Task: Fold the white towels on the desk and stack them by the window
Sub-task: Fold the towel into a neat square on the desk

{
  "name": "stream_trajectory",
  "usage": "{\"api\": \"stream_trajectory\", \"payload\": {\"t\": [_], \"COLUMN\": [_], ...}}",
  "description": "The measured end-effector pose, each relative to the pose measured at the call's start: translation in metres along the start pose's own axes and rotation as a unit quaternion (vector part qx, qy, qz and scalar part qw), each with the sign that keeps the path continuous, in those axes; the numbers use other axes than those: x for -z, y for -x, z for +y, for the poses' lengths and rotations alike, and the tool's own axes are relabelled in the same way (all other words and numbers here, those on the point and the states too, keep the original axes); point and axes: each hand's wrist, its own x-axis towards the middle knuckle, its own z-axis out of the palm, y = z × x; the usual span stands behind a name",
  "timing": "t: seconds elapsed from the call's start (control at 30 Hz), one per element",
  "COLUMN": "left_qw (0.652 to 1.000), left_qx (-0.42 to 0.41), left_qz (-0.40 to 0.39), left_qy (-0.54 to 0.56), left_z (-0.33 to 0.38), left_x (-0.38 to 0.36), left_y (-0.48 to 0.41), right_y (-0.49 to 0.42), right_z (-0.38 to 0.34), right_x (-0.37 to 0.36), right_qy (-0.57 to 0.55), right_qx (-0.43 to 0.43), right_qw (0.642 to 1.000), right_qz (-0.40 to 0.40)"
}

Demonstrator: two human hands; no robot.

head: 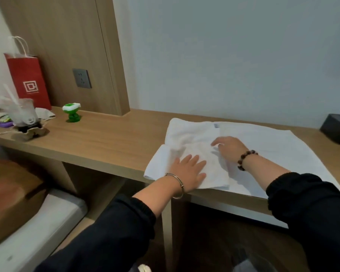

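towel [273,152] on tabletop [106,138], right part, near front edge; left portion folded over, rumpled | left hand [188,171] flat, pressing fold, no grip | right hand [232,148] on fold, grip unclear | progress: early, fold unfinished, no stack seen

White towel [273,146] partly behind sleeve [310,203], black box [337,128] cut by edge

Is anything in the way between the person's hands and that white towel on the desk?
Nothing visible. The left hand lies flat on the white towel, and the right hand touches it further back. No window shows here, so the way to the stacking spot cannot be judged.
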Motion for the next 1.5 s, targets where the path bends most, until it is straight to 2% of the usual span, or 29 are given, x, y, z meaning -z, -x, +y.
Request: {"api": "stream_trajectory", "payload": {"t": [0.03,0.1,0.2,0.33,0.4,0.57,0.67,0.8,0.97,1.07,1.17,1.23,1.33,1.4,1.47,1.5], "left_qw": [1.000,1.000,0.999,0.997,0.994,0.964,0.955,0.970,0.971,0.980,0.989,0.992,0.994,0.997,0.994,0.991], "left_qx": [-0.004,-0.008,0.006,0.059,0.108,0.238,0.258,0.231,0.227,0.193,0.096,0.053,0.036,0.025,-0.027,-0.054], "left_qz": [0.006,0.013,0.000,-0.021,-0.012,0.041,0.002,-0.044,-0.056,-0.003,0.057,0.031,0.014,0.044,0.099,0.113], "left_qy": [-0.004,0.005,0.035,-0.037,-0.033,0.107,0.145,0.058,0.040,0.046,0.096,0.107,0.098,0.053,-0.028,-0.056], "left_z": [-0.004,-0.013,-0.029,-0.042,-0.047,-0.051,-0.047,-0.054,-0.070,-0.079,-0.085,-0.089,-0.097,-0.098,-0.096,-0.093], "left_x": [-0.002,-0.001,0.009,0.025,0.030,0.037,0.021,0.007,0.004,0.007,0.013,0.012,0.011,0.015,0.021,0.025], "left_y": [0.001,0.001,-0.005,-0.018,-0.022,-0.038,-0.044,-0.058,-0.090,-0.109,-0.118,-0.116,-0.112,-0.107,-0.102,-0.099], "right_y": [0.000,0.000,-0.003,-0.005,-0.007,-0.009,-0.005,-0.018,-0.043,-0.062,-0.079,-0.084,-0.079,-0.071,-0.066,-0.065], "right_z": [0.002,0.006,0.001,-0.022,-0.031,-0.024,0.003,0.022,0.029,0.033,0.035,0.039,0.049,0.055,0.058,0.057], "right_x": [-0.007,-0.013,-0.009,-0.006,-0.008,-0.016,-0.028,-0.039,-0.041,-0.039,-0.029,-0.016,-0.004,-0.005,-0.008,-0.007], "right_qy": [0.064,0.160,0.238,0.327,0.329,0.275,0.260,0.243,0.234,0.226,0.172,0.099,0.097,0.059,0.036,0.043], "right_qx": [0.006,0.018,0.037,0.041,0.033,-0.018,-0.072,-0.097,-0.108,-0.114,-0.097,-0.083,-0.050,-0.048,-0.032,-0.028], "right_qw": [0.996,0.982,0.968,0.943,0.943,0.960,0.953,0.957,0.960,0.962,0.978,0.987,0.977,0.988,0.997,0.996], "right_qz": [-0.059,-0.097,-0.075,-0.038,-0.030,-0.046,-0.136,-0.127,-0.112,-0.098,-0.060,-0.101,-0.181,-0.134,-0.066,-0.069]}}
